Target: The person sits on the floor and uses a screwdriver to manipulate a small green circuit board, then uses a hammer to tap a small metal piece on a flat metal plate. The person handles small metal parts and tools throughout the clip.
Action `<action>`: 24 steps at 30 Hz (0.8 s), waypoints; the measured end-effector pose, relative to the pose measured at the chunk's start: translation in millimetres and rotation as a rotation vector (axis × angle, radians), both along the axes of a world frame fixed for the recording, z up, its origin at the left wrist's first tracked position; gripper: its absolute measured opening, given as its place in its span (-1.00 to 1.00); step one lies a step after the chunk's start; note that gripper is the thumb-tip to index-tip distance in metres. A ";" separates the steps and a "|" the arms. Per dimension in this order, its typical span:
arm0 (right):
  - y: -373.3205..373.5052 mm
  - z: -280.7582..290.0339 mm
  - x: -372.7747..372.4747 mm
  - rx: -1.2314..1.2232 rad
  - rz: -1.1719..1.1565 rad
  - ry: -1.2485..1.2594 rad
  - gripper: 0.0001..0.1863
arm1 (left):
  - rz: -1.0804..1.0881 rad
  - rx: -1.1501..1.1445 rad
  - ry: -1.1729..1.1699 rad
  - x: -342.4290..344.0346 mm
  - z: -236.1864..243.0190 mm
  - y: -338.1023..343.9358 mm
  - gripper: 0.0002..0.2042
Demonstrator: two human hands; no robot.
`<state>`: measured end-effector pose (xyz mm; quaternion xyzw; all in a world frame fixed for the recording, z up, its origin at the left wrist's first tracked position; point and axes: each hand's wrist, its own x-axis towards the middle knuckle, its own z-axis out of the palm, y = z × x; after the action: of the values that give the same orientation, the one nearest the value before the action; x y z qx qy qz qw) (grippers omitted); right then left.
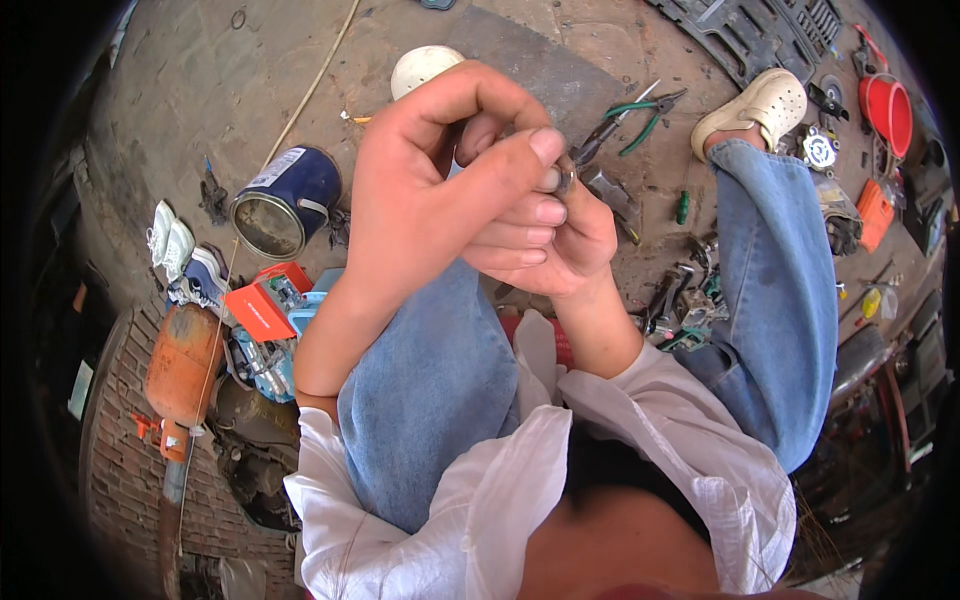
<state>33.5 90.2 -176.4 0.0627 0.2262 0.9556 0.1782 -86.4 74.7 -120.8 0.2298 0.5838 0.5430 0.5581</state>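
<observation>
My left hand and my right hand meet at the upper middle, their fingers overlapping. Between the fingertips is a small dark metal piece, mostly covered, so its kind cannot be made out. The left thumb and bent index finger close around it, while the right hand is pressed up against it from the right side. Just beyond, on the ground, lie green-handled pliers, another gripping tool and a grey metal tool partly behind my right hand.
Left of my hands lies a blue can, near an open orange box, sneakers and an orange cylinder. At right are a green screwdriver, a heap of tools, my cream clog and a red bowl.
</observation>
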 end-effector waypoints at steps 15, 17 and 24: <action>-1.8 -1.0 -3.0 -0.098 -0.008 0.062 -0.57 | -0.034 0.056 0.076 -2.5 -5.7 -2.9 -0.89; -1.9 -0.6 -2.6 -0.107 -0.004 0.054 -0.58 | -0.033 0.059 0.078 -2.7 -6.8 -3.2 -0.89; -1.3 4.3 -4.3 -0.100 -0.022 -0.085 -0.57 | -0.001 -0.040 0.048 -2.4 -5.5 -1.3 -0.91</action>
<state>29.2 88.9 -172.1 0.0157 0.2650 0.9430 0.2008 -88.8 73.5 -126.4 0.2318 0.6078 0.5253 0.5486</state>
